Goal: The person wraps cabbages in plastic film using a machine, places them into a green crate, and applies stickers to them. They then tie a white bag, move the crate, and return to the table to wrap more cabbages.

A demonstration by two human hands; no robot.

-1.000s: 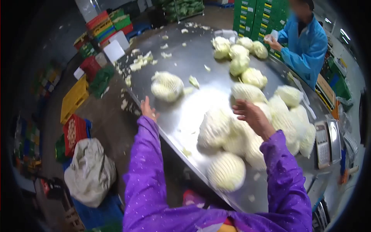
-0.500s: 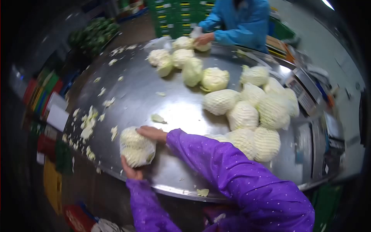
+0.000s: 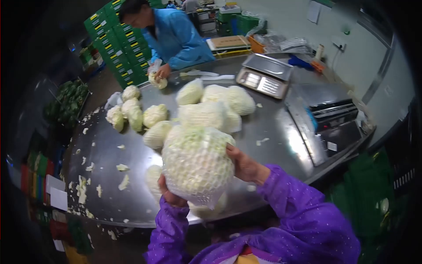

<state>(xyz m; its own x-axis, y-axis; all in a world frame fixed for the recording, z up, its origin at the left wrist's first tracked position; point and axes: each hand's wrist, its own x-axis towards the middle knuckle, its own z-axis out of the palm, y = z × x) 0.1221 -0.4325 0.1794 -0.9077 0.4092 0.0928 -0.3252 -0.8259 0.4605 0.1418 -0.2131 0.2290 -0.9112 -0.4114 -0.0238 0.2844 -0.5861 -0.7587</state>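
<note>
A large cauliflower in white foam netting (image 3: pixel 198 165) is held up over the metal table (image 3: pixel 145 193). My left hand (image 3: pixel 172 193) grips its lower left side, and my right hand (image 3: pixel 246 165) grips its right side. Behind it lies a pile of netted cauliflowers (image 3: pixel 204 115), partly hidden by the held one. Several cauliflowers without netting (image 3: pixel 154 115) sit farther left on the table, with leaf scraps (image 3: pixel 82 189) scattered near the left edge.
A co-worker in a blue smock (image 3: pixel 178 33) handles another cauliflower (image 3: pixel 157 81) at the far edge. A weighing scale (image 3: pixel 265 75) stands at the back right, with a flat wrapping device (image 3: pixel 332 121) nearer. Green crates (image 3: pixel 116 48) are stacked behind.
The view has swung to the right. Both hands have moved right with the netted cauliflower, which is now raised close to the camera beside the pile. The scale has come fully into view.
</note>
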